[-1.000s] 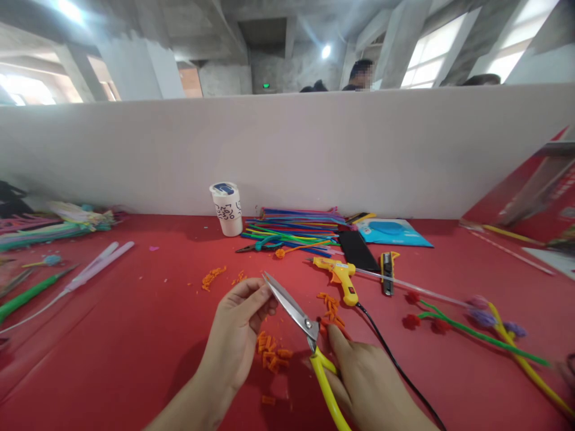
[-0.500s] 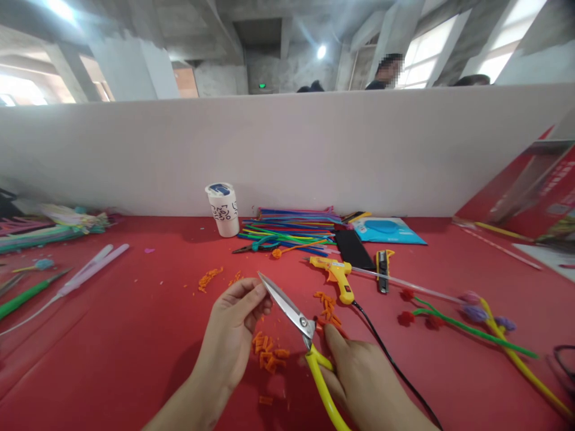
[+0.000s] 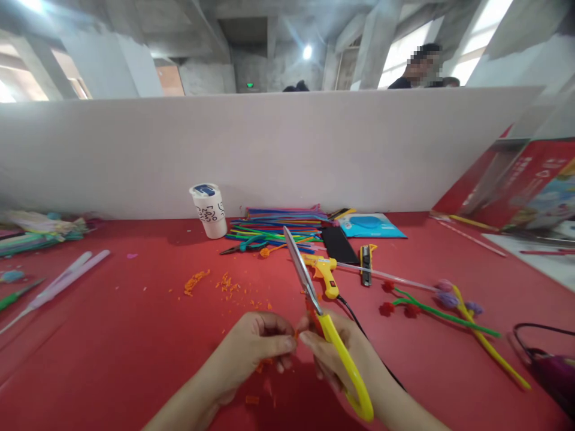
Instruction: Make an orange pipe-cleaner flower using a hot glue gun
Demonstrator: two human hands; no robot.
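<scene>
My right hand grips yellow-handled scissors, whose closed blades point up and away from me. Its fingertips meet those of my left hand over a small orange piece. My left hand is pinched shut on that piece. Orange cuttings lie on the red table under both hands, partly hidden by my fingers.
A yellow glue gun with a black cord lies just beyond the scissors. Behind it are a pile of coloured sticks, a white cup, a utility knife and pipe-cleaner flowers. A white partition closes the far side.
The scissors have swung from lying low and pointing left to standing upright. My hands came together and nearer to me. The view has shifted to the right.
</scene>
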